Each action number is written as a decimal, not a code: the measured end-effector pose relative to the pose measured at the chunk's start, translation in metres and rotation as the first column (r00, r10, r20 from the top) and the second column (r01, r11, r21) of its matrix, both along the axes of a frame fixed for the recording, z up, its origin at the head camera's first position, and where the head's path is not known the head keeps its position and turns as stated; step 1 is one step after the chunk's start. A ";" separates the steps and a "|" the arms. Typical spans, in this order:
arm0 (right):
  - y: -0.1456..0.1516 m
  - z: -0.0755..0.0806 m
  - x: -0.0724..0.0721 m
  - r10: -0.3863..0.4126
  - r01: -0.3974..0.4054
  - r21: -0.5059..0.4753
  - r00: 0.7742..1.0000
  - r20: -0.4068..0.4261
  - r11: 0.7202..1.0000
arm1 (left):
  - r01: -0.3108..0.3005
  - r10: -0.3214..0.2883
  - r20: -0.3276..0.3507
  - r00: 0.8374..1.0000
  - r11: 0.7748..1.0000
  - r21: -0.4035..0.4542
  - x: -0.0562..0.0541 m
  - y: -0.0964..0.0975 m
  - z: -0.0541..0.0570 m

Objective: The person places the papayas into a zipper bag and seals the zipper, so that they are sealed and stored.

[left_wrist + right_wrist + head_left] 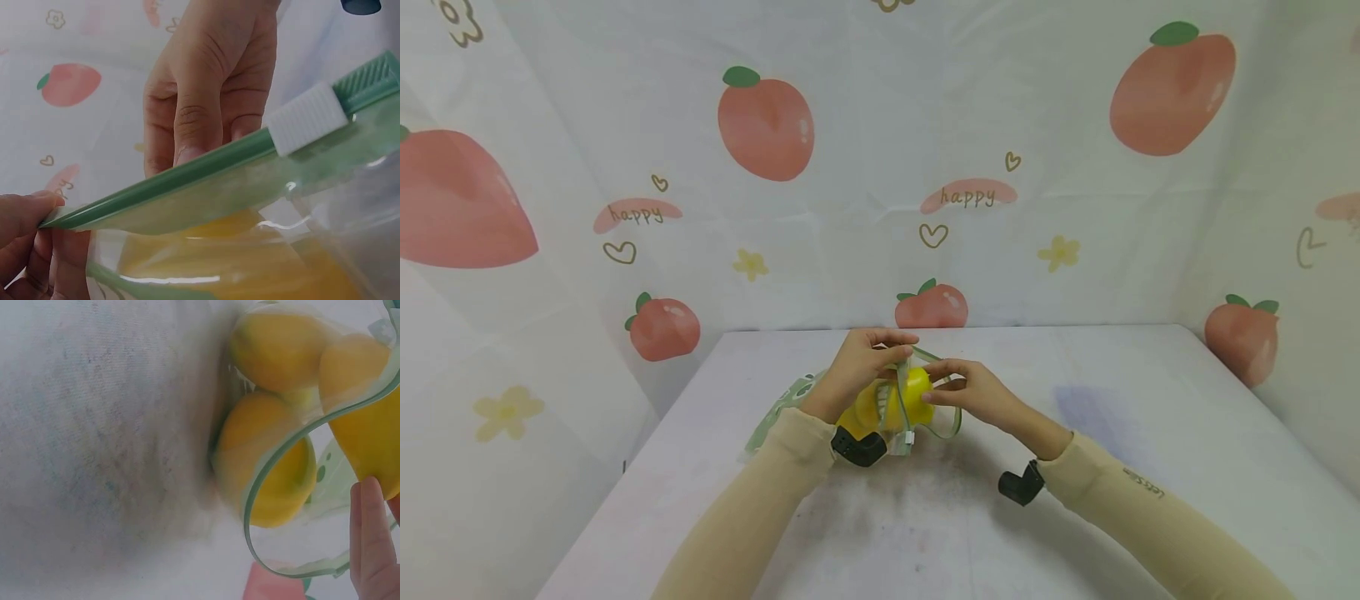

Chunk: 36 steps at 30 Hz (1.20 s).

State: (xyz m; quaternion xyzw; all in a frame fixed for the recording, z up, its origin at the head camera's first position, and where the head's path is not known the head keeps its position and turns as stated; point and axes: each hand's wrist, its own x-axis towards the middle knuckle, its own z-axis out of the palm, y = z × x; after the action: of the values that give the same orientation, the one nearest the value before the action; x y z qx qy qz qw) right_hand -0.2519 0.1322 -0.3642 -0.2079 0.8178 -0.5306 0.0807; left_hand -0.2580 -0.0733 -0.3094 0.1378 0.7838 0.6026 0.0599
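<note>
A clear zip bag with green trim (pixel 784 408) lies tilted on the table, its mouth open. My left hand (pixel 867 367) pinches the green zip strip (pixel 169 184) at one end. A white slider (pixel 307 119) sits farther along that strip. My right hand (pixel 973 390) holds a yellow oval fruit (pixel 365 437) at the bag's mouth, straight fingers along one side and the thumb on another. Inside the bag, seen through the clear film in the right wrist view, are another yellow fruit (pixel 281 350) and a lower one (pixel 262 465).
The white table (pixel 970 533) extends around the bag, with a bluish stain (pixel 1097 421) at the right. Behind it hangs a white cloth (pixel 865 167) printed with peaches. Black wrist cameras, one on the left wrist (pixel 859 448) and one on the right (pixel 1022 483), hang near the tabletop.
</note>
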 end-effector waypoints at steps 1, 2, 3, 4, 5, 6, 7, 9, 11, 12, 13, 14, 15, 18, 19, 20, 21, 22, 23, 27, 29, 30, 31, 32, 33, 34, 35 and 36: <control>0.000 0.000 0.000 0.002 -0.002 0.001 1.000 -0.001 1.000 | 0.000 0.000 0.000 1.000 1.000 0.002 0.000 0.000 0.000; 0.000 0.000 -0.001 0.006 -0.006 0.001 1.000 -0.002 1.000 | -0.001 0.001 0.002 1.000 1.000 0.004 0.000 0.000 0.000; 0.000 0.000 -0.001 0.010 -0.010 0.000 1.000 -0.003 1.000 | -0.002 0.002 0.004 1.000 1.000 0.005 0.001 0.000 0.000; 0.000 0.000 -0.001 0.014 -0.014 0.000 1.000 -0.004 1.000 | -0.003 0.003 0.005 1.000 1.000 0.008 0.001 0.000 0.001; 0.000 0.000 -0.001 0.019 -0.019 -0.001 1.000 -0.007 1.000 | -0.003 0.003 0.006 1.000 1.000 0.009 0.001 0.000 0.001; 0.000 0.001 -0.001 0.024 -0.024 -0.002 1.000 -0.009 1.000 | -0.004 0.004 0.007 1.000 1.000 0.010 0.001 0.000 0.001; 0.000 0.001 0.000 0.028 -0.028 -0.003 1.000 -0.010 1.000 | -0.005 0.005 0.006 1.000 1.000 0.009 0.001 0.000 0.001; 0.000 0.002 0.000 0.037 -0.037 -0.004 0.999 -0.019 0.999 | -0.008 0.008 0.006 1.000 1.000 0.008 0.001 0.000 0.001; -0.001 0.002 0.000 0.044 -0.044 -0.004 0.999 -0.028 0.999 | -0.008 0.008 0.005 1.000 1.000 0.006 0.001 0.001 0.001; -0.001 0.002 0.000 0.047 -0.047 -0.002 0.998 -0.034 0.999 | -0.006 0.006 0.005 1.000 1.000 0.009 0.001 0.001 0.002; -0.001 0.002 0.000 0.050 -0.050 0.000 0.998 -0.039 0.999 | -0.005 0.005 0.005 1.000 1.000 0.010 0.002 0.001 0.002; -0.001 0.003 0.000 0.052 -0.052 0.003 0.998 -0.043 0.999 | -0.003 0.003 0.007 1.000 1.000 0.014 0.002 0.000 0.003; -0.002 0.003 0.000 0.054 -0.054 0.005 0.998 -0.045 0.999 | -0.001 0.001 0.008 1.000 1.000 0.017 0.002 0.000 0.003; -0.002 0.003 0.001 0.061 -0.060 0.018 0.996 -0.058 0.998 | 0.006 -0.006 0.005 1.000 1.000 0.026 0.003 0.000 0.003; -0.002 0.004 0.001 0.065 -0.064 0.025 0.996 -0.064 0.998 | 0.006 -0.006 0.005 1.000 1.000 0.026 0.003 0.000 0.003; -0.002 0.004 0.001 0.070 -0.068 0.030 0.995 -0.069 0.997 | 0.008 -0.008 0.004 1.000 1.000 0.028 0.003 -0.001 0.003; -0.002 0.004 0.001 0.072 -0.070 0.036 0.995 -0.075 0.997 | 0.009 -0.009 0.002 1.000 1.000 0.027 0.002 -0.001 0.003; -0.002 0.004 0.001 0.076 -0.072 0.043 0.994 -0.082 0.996 | 0.010 -0.010 0.001 1.000 1.000 0.026 0.002 -0.001 0.003; -0.002 0.004 0.001 0.079 -0.075 0.050 0.993 -0.084 0.996 | 0.010 -0.010 0.001 1.000 1.000 0.026 0.002 -0.001 0.002; -0.003 0.002 0.000 0.082 -0.076 0.075 0.994 -0.077 0.994 | 0.007 -0.007 0.000 1.000 1.000 0.021 0.001 -0.001 0.002; -0.003 0.001 0.000 0.090 -0.085 0.087 0.994 -0.062 0.993 | 0.001 -0.001 0.007 1.000 1.000 0.015 0.001 -0.001 0.003; -0.003 0.000 0.000 0.092 -0.087 0.093 0.994 -0.052 0.992 | -0.002 0.002 0.010 1.000 1.000 0.010 0.001 -0.001 0.003; -0.003 0.000 0.000 0.095 -0.091 0.098 0.994 -0.044 0.991 | -0.005 0.005 0.014 1.000 1.000 0.006 0.001 -0.001 0.003; -0.003 0.000 0.000 0.095 -0.091 0.104 0.995 -0.037 0.990 | -0.006 0.006 0.019 1.000 1.000 0.005 0.001 -0.001 0.003; -0.003 -0.001 0.000 0.100 -0.095 0.110 0.994 -0.036 0.989 | -0.007 0.007 0.023 1.000 1.000 0.004 0.001 -0.001 0.003; -0.003 -0.001 0.000 0.107 -0.101 0.116 0.994 -0.038 0.988 | -0.007 0.007 0.026 1.000 1.000 0.004 0.001 -0.001 0.003; -0.003 -0.001 0.000 0.111 -0.105 0.123 0.993 -0.043 0.987 | -0.007 0.007 0.027 1.000 1.000 0.005 0.001 -0.001 0.003; -0.003 -0.001 0.000 0.114 -0.107 0.130 0.992 -0.048 0.986 | -0.006 0.006 0.026 1.000 1.000 0.005 0.000 -0.001 0.002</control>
State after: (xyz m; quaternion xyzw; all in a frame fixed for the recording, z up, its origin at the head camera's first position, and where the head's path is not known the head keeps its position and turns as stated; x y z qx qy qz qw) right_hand -0.2516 0.1295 -0.3652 -0.2621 0.8389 -0.4663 0.1006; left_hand -0.2576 -0.0739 -0.3071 0.1276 0.7817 0.6067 0.0677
